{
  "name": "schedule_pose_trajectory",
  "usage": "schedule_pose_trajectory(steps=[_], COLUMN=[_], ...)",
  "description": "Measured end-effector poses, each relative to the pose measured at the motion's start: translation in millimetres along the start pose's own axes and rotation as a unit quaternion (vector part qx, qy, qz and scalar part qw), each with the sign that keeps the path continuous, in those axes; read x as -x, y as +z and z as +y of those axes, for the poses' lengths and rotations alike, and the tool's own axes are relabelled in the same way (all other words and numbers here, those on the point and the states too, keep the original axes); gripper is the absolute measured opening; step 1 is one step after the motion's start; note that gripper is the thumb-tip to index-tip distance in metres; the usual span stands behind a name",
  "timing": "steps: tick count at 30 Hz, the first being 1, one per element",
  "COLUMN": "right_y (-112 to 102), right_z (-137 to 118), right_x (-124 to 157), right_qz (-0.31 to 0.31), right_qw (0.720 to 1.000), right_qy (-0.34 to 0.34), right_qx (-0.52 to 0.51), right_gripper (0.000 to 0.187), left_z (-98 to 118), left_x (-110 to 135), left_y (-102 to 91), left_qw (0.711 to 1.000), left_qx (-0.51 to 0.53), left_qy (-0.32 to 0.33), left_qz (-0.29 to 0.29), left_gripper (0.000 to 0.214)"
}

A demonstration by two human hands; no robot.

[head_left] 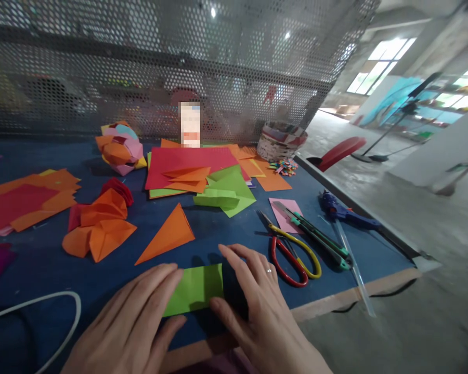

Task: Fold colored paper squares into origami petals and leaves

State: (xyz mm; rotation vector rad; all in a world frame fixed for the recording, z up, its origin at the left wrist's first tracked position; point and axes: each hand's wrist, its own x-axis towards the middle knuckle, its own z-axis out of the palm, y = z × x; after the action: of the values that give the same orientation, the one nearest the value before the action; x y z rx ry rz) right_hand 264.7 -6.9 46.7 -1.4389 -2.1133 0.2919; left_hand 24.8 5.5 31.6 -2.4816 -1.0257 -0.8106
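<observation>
A strip of green paper (pixel 200 287) lies flat at the front of the blue table, creased across its middle. My left hand (pixel 134 311) rests over its left end, fingers stretched out together and thumb apart. At the right end, the thumb of my right hand (pixel 257 296) touches the lower corner, while the other fingers spread over the table beyond the edge. A ring is on one finger of the right hand. Just behind the strip sits a folded orange paper triangle (pixel 167 236). Scissors (pixel 296 257) with red and yellow handles lie right of my right hand.
Behind are stacked coloured sheets (pixel 191 161), folded orange pieces (pixel 101 226) and a paper ball (pixel 120 148). To the right lie a green utility knife (pixel 320 236) and a blue glue gun (pixel 347 214) with a clear stick. A basket (pixel 281 143) stands near the mesh panel; a white cable (pixel 72 311) curves at left.
</observation>
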Motion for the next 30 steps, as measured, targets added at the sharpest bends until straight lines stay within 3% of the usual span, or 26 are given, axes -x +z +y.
schedule_pose_trajectory(steps=[2, 5, 9, 13, 17, 21, 26, 30], right_y=[1, 3, 3, 0, -1, -2, -6, -4], right_z=[1, 1, -1, -3, -4, 0, 8, 6], right_x=[-3, -6, -5, -3, -3, -4, -2, 2], right_qz=[-0.007, -0.014, 0.019, 0.026, -0.028, -0.058, 0.013, 0.048], right_qw=[1.000, 1.000, 0.997, 0.991, 0.989, 0.989, 0.985, 0.976], right_qy=[0.004, -0.002, -0.017, -0.083, -0.126, -0.133, -0.168, -0.200], right_qx=[0.010, -0.018, -0.068, -0.101, -0.069, -0.027, 0.034, 0.067], right_gripper=[0.065, 0.053, 0.029, 0.017, 0.023, 0.037, 0.020, 0.017], left_z=[1, 1, 3, 5, 5, 7, 7, 5], left_x=[-8, -9, -9, -12, -14, -16, -6, 11], left_y=[6.5, 12.8, 9.3, 3.2, -0.1, -2.8, -0.7, 2.3], left_qw=[1.000, 1.000, 0.999, 0.997, 0.992, 0.985, 0.987, 0.996], left_qx=[-0.004, 0.000, 0.017, 0.063, 0.113, 0.157, 0.135, 0.082], left_qy=[-0.007, -0.003, 0.022, 0.030, -0.004, -0.040, -0.068, -0.022], left_qz=[-0.016, -0.029, -0.026, 0.012, 0.051, 0.052, 0.050, 0.041], left_gripper=[0.056, 0.058, 0.044, 0.031, 0.031, 0.033, 0.031, 0.033])
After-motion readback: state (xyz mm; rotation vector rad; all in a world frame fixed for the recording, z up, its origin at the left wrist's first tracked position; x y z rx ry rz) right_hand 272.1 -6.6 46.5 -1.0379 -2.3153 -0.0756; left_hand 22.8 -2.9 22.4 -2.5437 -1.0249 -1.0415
